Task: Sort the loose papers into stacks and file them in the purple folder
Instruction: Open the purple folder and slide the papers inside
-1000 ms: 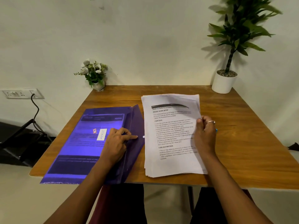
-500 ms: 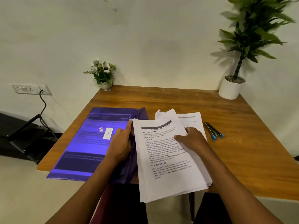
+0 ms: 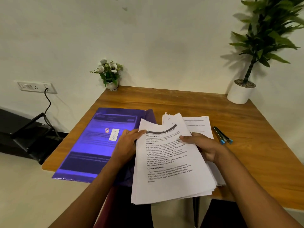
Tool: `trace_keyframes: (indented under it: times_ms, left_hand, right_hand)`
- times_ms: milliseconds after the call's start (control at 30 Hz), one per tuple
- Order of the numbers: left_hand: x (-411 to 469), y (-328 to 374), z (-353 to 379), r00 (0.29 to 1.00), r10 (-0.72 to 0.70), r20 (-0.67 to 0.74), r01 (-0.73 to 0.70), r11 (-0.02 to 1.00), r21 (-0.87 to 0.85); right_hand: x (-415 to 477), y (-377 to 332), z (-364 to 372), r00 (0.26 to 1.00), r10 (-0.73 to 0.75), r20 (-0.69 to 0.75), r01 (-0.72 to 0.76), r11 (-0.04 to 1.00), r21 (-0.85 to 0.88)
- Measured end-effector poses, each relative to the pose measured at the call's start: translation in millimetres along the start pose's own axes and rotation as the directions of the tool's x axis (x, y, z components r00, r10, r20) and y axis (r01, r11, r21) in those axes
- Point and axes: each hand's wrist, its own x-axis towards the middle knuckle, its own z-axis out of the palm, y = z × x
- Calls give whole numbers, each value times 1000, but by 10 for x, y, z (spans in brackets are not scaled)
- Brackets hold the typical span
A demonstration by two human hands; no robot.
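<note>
A thick stack of printed white papers (image 3: 169, 175) is lifted and tilted over the table's near edge. My left hand (image 3: 126, 145) grips the stack's upper left corner, and my right hand (image 3: 202, 147) holds its right side with the thumb on top. More sheets (image 3: 199, 127) lie flat behind the stack. The shiny purple folder (image 3: 92, 145) lies on the left of the table with papers inside and a white label on its cover. Its flap (image 3: 150, 116) stands up beside the stack.
Two blue-capped pens (image 3: 223, 137) lie right of the papers. A small flower pot (image 3: 110, 74) stands at the wooden table's (image 3: 263, 145) back left corner, a tall plant in a white pot (image 3: 241, 92) at the back right. A wall socket with a cable (image 3: 37, 87) is at the left.
My left hand left the folder flap and took the stack's left corner. Both hands lifted the stack toward me, uncovering other sheets and the pens. The view shifted left.
</note>
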Motion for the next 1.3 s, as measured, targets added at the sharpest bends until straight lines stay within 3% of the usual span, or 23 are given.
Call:
trace_keyframes:
  times_ms: [133,233,333,400,467,567,833,1033,1167,1300]
  left_hand:
    - [-3,-39,-43,998,-42,-45,33,984,-173]
    - [-25,85,-139,990,-143,-10,133,940,-314]
    - [-59,152,-154,966,-238,-97,192,918,-346]
    - [-54,159,-174,925,-351,-143,286,894,-346]
    - [-25,174,-195,888,-439,-138,372,861,-346]
    - [83,206,-306,873,-484,-60,446,842,-303]
    - [192,285,-587,871,-489,-56,451,839,-305]
    - [160,329,-597,892,-451,-13,424,847,-321]
    - [141,388,-553,910,-411,42,399,847,-351]
    - [160,354,-563,917,-389,88,392,841,-373]
  right_hand:
    - [47,132,21,996,-18,84,5,987,163]
    - [127,231,13,994,-40,104,27,991,128]
    - [196,145,-56,997,-40,-63,31,990,-134]
    - [213,-5,-127,984,-55,-171,-16,921,-389]
    - [214,-175,-181,981,-63,-184,-54,820,-569]
    - [193,-416,-187,982,-68,-178,-70,741,-668]
    - [342,-627,-149,998,-37,-58,-4,810,-586]
    - [454,-626,73,1000,19,-22,-29,763,-646]
    - [586,-587,204,986,-120,-113,12,737,-676]
    - [672,-451,297,927,-298,-227,56,710,-702]
